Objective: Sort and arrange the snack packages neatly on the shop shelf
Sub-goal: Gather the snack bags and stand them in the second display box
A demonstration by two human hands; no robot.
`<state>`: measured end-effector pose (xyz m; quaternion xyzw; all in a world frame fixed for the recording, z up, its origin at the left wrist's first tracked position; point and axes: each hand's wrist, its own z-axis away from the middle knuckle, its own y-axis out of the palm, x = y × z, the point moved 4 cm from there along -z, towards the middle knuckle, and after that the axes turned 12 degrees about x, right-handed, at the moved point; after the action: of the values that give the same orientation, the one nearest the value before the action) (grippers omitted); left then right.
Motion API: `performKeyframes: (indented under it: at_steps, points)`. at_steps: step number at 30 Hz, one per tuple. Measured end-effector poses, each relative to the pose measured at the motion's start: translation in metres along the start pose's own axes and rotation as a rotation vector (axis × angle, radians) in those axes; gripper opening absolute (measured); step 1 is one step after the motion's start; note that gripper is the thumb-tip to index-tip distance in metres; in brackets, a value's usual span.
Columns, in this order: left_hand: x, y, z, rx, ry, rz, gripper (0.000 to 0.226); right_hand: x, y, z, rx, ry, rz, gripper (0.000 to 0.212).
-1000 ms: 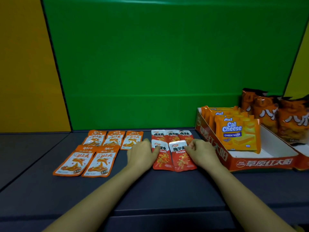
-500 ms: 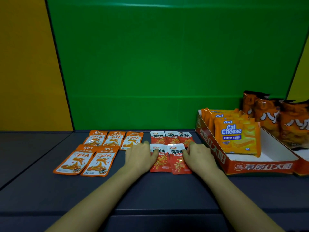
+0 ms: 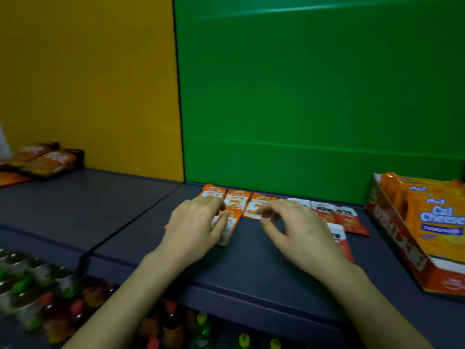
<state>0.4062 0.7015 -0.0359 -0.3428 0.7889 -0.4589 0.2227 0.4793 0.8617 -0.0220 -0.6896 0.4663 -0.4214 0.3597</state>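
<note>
The dark shelf (image 3: 251,268) carries a red display box (image 3: 392,238) of Cal Cheese wafers (image 3: 437,222) at right. The left hand (image 3: 193,230) lies on the orange packets (image 3: 237,200), fingers curled at a front packet's edge. The right hand (image 3: 299,230) hovers loosely spread, empty, over the red packets (image 3: 348,219).

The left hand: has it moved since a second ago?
Yes. The left hand has shifted left, off the red packets and onto the orange packets, judged against those rows lying on the shelf.
</note>
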Motion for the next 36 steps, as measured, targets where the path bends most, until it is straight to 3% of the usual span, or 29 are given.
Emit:
performKeyframes:
  at_steps: [7, 15, 25, 36]
  points:
    - [0.117, -0.042, 0.109, 0.056, -0.267, -0.065, 0.053, 0.118, 0.064, -0.037, 0.141, -0.262, -0.054, 0.026]
    - [0.251, -0.096, 0.219, 0.104, -0.433, -0.226, 0.037, 0.289, 0.147, -0.096, 0.231, -0.393, -0.104, 0.029]
    - [0.394, -0.156, 0.279, 0.044, -0.505, -0.227, 0.031, 0.437, 0.208, -0.185, 0.293, -0.376, -0.038, 0.030]
    - [0.537, -0.143, 0.236, 0.090, -0.472, -0.194, 0.032, 0.466, 0.280, -0.334, 0.289, -0.180, -0.111, 0.029]
